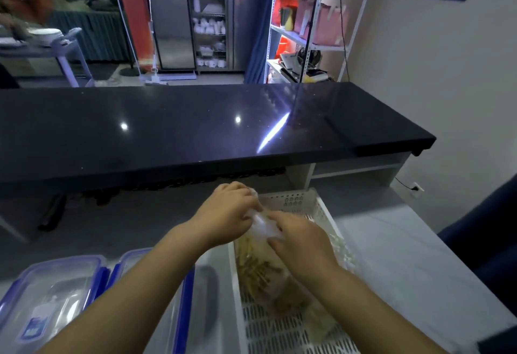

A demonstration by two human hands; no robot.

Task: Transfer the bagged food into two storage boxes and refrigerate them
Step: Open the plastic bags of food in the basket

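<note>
Pale grey desk (391,247), smooth, matte. Beyond it a raised black counter (195,129), polished stone, glossy with light spots. Room behind: steel cabinet (207,15) with white crockery, white metal shelving (310,26).

White perforated plastic basket (296,325) on the desk, right of centre. Inside it, a clear crinkled bag (261,262) of tan, stick-shaped food. Left hand (229,208) and right hand (299,239) both grip the bag's twisted neck, fingers closed on plastic.

Two clear storage boxes (53,295), blue clip lids, near left.

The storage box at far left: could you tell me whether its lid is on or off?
On: the clear lid with blue clips covers the storage box.
</note>
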